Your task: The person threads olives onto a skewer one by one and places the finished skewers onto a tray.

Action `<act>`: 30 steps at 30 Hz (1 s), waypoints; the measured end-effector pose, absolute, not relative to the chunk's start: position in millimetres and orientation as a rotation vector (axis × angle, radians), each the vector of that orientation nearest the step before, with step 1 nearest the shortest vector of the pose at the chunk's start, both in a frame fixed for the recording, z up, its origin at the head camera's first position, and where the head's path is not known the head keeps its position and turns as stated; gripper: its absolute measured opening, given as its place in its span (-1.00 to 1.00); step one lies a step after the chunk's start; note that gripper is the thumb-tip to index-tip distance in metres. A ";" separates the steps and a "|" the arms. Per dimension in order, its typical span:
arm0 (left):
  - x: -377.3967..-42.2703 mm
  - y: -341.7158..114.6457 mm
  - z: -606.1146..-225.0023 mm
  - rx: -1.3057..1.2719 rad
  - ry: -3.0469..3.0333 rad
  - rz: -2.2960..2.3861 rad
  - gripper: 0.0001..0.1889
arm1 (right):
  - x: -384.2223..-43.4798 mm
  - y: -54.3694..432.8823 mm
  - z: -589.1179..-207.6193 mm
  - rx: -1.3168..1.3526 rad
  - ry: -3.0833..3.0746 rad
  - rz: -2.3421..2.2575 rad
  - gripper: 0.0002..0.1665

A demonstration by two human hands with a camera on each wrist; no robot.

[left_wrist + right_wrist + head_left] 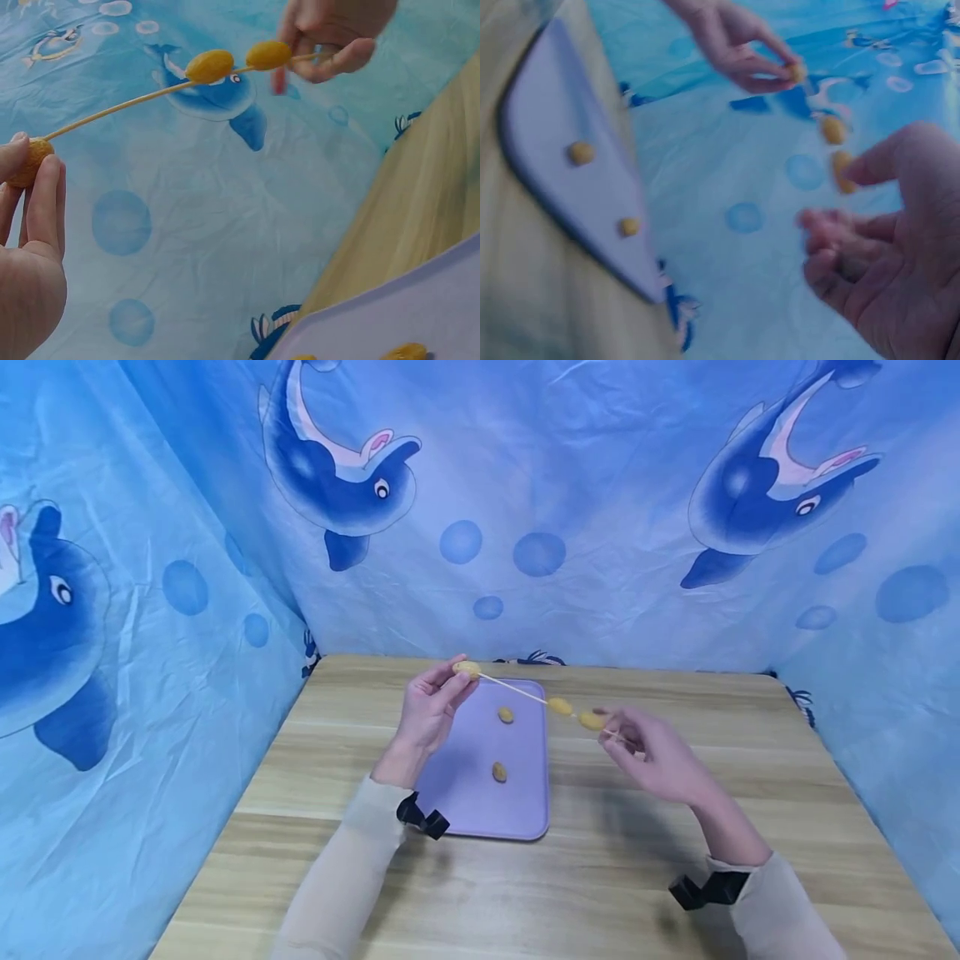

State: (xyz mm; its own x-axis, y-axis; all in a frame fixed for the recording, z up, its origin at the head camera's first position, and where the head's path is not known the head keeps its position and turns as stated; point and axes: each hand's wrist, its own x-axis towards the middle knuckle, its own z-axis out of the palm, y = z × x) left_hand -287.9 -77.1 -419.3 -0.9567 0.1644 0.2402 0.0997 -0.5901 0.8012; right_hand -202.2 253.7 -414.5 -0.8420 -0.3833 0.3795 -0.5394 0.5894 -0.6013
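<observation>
A thin wooden skewer [120, 107] slants between the two hands above the tray, with two yellow oval fruits on it, one in its middle [210, 66] and one beside the right hand [268, 55]. My left hand [432, 706] pinches a third, rough-skinned yellow oval fruit [31, 161] between thumb and fingertips, and the skewer's far tip meets it. At the other end my right hand [651, 752] holds the skewer, its fingertips close against the nearer fruit. In the right wrist view this hand [900, 247] is blurred, and the skewer's near end is partly hidden by the fingers.
A purple tray [457, 810] lies on the wooden table [600, 893] under the left hand. On it rest two more yellow oval fruits, one farther back [506, 715] and one nearer [499, 772]. A blue curtain with dolphins [487, 485] surrounds the table's back and sides.
</observation>
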 end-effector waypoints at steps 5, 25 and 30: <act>-283.5 -75.9 -424.5 0.455 1.309 2.783 -0.70 | -207.2 237.0 -388.9 0.754 -2.771 0.975 -0.33; -271.4 -61.9 -430.4 0.555 1.335 2.747 -0.72 | -218.6 193.0 -381.0 0.830 -2.467 0.540 -0.93; -269.7 -62.9 -429.5 0.595 1.367 2.729 -0.83 | -218.1 191.8 -383.1 0.841 -2.384 0.482 -0.92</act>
State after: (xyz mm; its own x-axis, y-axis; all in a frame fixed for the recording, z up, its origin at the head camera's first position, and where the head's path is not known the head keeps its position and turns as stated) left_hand -269.7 -62.9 -429.5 -0.9264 0.1959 0.3215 0.1401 -0.6134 0.7773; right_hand -218.1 191.8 -383.1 -0.6462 -0.4571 0.6112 -0.6587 0.7385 -0.1440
